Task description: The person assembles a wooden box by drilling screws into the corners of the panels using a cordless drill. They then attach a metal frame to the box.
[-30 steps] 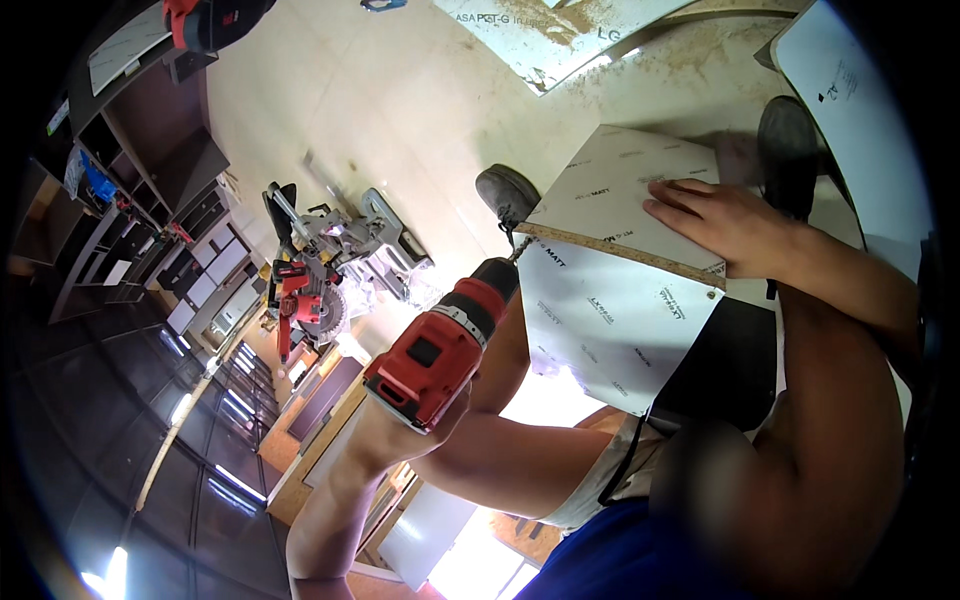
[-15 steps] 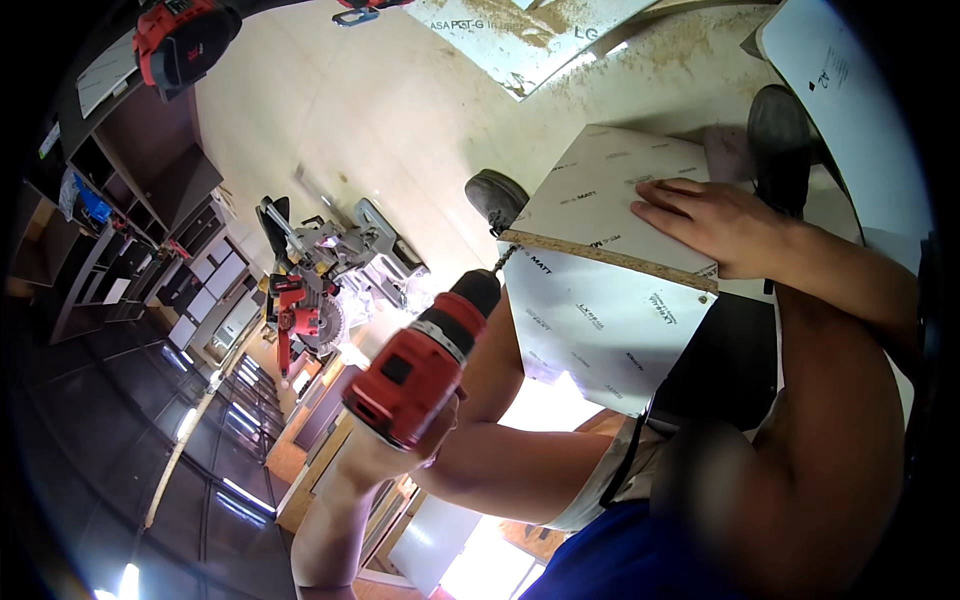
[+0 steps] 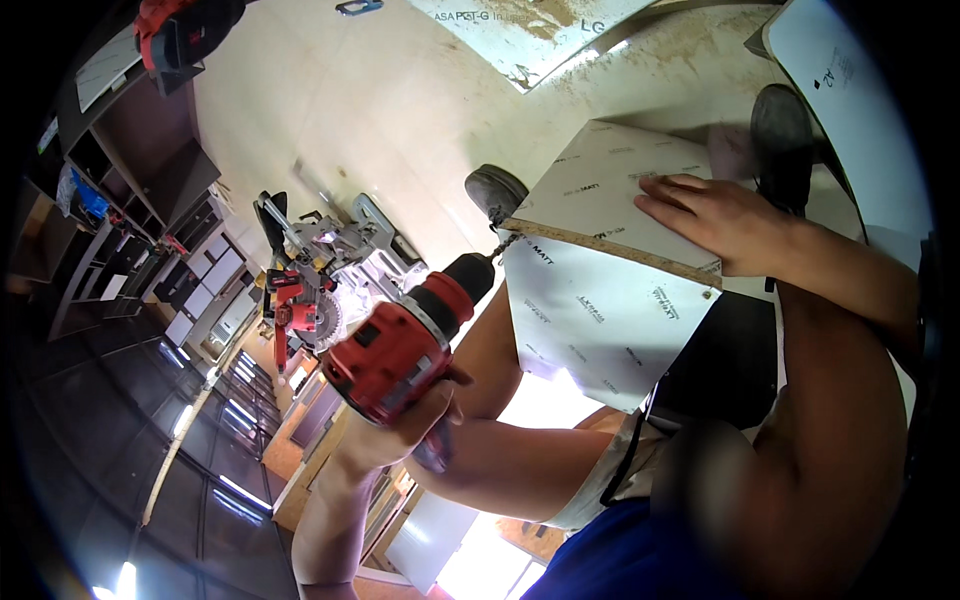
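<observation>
My left hand (image 3: 405,425) is wrapped round the handle of a red and black cordless drill (image 3: 385,362). Its spiral bit (image 3: 505,245) points up and right, its tip at the left corner of a board assembly; whether it has entered the board cannot be made out. Two film-covered boards meet there: an upper board (image 3: 600,185) with a raw chipboard edge, and a white front board (image 3: 590,320) below it. My right hand (image 3: 712,222) lies flat on the upper board, fingers stretched out. The boards sit between my legs, over a black surface (image 3: 728,355).
A mitre saw (image 3: 315,310) stands on the floor at left. Dark cabinets (image 3: 150,170) line the far left, with a red and black tool (image 3: 180,35) above. A dusty white sheet (image 3: 530,45) lies ahead, and another pale panel (image 3: 860,110) is at right. My shoes (image 3: 495,190) flank the boards.
The drill's body has swung slightly left and turned in my left hand, and more of its handle shows. The bit tip stays by the corner. My right hand remains on the board.
</observation>
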Demonstrator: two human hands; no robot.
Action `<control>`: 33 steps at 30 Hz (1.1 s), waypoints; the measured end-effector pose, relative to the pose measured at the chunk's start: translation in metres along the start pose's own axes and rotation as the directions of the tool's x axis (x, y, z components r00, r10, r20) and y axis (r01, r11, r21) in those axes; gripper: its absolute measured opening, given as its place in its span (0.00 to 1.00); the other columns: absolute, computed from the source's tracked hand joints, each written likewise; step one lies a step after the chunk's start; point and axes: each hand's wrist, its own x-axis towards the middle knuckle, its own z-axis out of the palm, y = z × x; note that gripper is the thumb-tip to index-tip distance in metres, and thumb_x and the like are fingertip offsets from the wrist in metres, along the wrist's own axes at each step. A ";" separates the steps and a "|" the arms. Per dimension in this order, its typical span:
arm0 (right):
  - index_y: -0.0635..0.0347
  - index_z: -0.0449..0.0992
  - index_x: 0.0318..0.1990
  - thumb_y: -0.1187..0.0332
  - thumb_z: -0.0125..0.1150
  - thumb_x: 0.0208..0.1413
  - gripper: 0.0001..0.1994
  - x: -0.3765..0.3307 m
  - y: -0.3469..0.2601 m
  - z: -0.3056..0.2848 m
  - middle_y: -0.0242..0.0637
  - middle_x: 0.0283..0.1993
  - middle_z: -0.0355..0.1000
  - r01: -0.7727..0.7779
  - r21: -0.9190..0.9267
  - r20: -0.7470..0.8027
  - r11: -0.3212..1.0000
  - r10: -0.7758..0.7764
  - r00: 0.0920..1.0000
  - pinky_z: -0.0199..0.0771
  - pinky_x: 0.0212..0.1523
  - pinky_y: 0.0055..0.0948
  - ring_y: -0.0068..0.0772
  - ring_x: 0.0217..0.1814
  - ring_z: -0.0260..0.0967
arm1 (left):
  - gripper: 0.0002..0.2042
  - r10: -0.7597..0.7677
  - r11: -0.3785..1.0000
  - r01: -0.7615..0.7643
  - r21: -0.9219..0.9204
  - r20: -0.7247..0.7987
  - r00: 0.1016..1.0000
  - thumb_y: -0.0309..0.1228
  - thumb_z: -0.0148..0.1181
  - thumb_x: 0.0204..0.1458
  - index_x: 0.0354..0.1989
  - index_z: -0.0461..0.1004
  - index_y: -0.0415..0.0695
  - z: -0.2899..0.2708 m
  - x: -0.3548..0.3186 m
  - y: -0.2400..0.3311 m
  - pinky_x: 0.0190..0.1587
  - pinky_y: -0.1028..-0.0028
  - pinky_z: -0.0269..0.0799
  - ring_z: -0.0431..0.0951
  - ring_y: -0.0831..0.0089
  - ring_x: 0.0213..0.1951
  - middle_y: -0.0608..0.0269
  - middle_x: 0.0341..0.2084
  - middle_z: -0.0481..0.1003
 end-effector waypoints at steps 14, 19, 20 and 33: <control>0.69 0.59 0.65 0.77 0.69 0.35 0.43 -0.003 0.001 0.000 0.59 0.66 0.60 0.006 -0.011 -0.030 1.000 -0.007 1.000 0.70 0.61 0.41 0.54 0.69 0.59 | 0.09 0.308 0.830 -0.304 0.467 0.070 0.949 0.18 0.58 0.49 0.40 0.76 0.39 0.000 0.004 -0.006 0.31 0.72 0.78 0.80 0.72 0.28 0.61 0.27 0.79; 0.69 0.59 0.65 0.79 0.67 0.33 0.43 -0.003 0.003 -0.001 0.59 0.65 0.61 0.029 0.010 -0.050 1.000 -0.028 0.998 0.71 0.60 0.41 0.55 0.68 0.60 | 0.08 0.142 0.984 -0.140 0.114 -0.007 0.990 0.16 0.56 0.48 0.37 0.75 0.36 0.001 0.002 -0.004 0.31 0.72 0.78 0.81 0.74 0.27 0.61 0.25 0.79; 0.69 0.60 0.64 0.80 0.67 0.33 0.43 -0.003 0.004 0.000 0.59 0.65 0.61 0.029 0.013 -0.055 0.999 -0.028 0.998 0.71 0.60 0.41 0.55 0.68 0.60 | 0.08 0.099 0.990 -0.096 0.107 -0.020 0.995 0.16 0.56 0.49 0.37 0.75 0.36 0.003 0.002 0.005 0.30 0.73 0.77 0.80 0.75 0.26 0.62 0.25 0.78; 0.69 0.60 0.65 0.78 0.68 0.33 0.43 -0.003 0.001 -0.003 0.60 0.66 0.60 0.011 0.019 -0.048 1.000 -0.010 0.999 0.70 0.61 0.42 0.56 0.68 0.60 | 0.10 -0.031 0.995 0.028 0.092 0.028 0.999 0.18 0.56 0.54 0.44 0.74 0.38 0.001 0.001 0.011 0.31 0.74 0.76 0.79 0.76 0.27 0.59 0.34 0.78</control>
